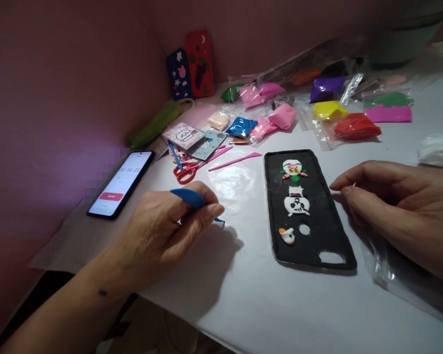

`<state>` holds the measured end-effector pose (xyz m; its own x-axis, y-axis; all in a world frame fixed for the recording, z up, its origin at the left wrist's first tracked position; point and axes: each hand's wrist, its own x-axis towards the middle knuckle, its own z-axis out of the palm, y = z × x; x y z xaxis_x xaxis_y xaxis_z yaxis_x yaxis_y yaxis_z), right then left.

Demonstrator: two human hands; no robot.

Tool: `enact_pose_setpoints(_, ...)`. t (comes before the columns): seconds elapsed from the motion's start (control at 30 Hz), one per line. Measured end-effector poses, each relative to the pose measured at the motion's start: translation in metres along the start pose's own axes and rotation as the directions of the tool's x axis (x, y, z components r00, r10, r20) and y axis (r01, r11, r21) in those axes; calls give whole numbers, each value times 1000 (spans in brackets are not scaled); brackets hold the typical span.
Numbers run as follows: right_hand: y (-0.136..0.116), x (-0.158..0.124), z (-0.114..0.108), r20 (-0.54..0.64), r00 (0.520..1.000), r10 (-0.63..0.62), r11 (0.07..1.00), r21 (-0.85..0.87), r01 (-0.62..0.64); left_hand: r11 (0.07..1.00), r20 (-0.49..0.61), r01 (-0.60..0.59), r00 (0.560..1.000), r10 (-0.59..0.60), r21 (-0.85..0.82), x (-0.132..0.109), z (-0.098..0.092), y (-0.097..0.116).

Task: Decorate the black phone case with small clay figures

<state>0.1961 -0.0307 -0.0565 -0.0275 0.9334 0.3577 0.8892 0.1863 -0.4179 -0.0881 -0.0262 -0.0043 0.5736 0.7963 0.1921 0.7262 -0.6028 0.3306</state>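
While my left hand (173, 223) holds the blue tool (190, 197) apart from the black case (320, 206) on the surface (280, 305), I judge we're mid-decorating and need its tip brought over, though I can't tell whether my narrowed right hand (402, 211) pinches anything.

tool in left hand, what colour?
Blue tool, held in the left hand; shows best in the head view.

A white table (236, 307) carries a black phone case (323, 209) lying flat, a lit phone (122, 183) at left, red-handled scissors (185, 181) among pink tools (251, 156), and colorful plastic-wrapped packets (357, 127) strewn toward the back near two upright cases (198, 49).
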Motion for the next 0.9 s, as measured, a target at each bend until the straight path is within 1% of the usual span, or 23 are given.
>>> enact_pose_setpoints(0.1, 0, 0, -1, 14, 1000, 8, 1000, -17, -8, 1000, 0, 7, 1000, -7, 0, 0, 1, 1)
enact_pose_setpoints(0.2, 0, 0, -2, 15, 1000, 19, 1000, -21, -19, 1000, -4, -12, 1000, 12, -8, 0, 1, 0)
enact_pose_setpoints(0.43, 0, -1, 0, 7, 1000, -13, 1000, -21, 13, 1000, -3, -14, 1000, 14, 16, 0, -1, -1)
enact_pose_setpoints(0.6, 1, 0, 0, 15, 1000, 1, 1000, -12, -1, 1000, -56, -20, 998, 21, 25, 1, -1, 0)
enact_pose_setpoints(0.7, 2, -1, 0, 0, 1000, -8, 1000, -8, 8, 1000, -45, -5, 999, 6, 25, 1, -1, 1)
enact_pose_setpoints(0.8, 2, -1, 1, -13, 1000, -10, 1000, -2, 10, 1000, -62, 20, 998, -21, -3, 1, -2, 3)
enact_pose_setpoints(0.9, -1, 0, -1, -2, 1000, 9, 1000, 27, -9, 995, -107, 53, 992, -62, -83, -1, -6, 9)
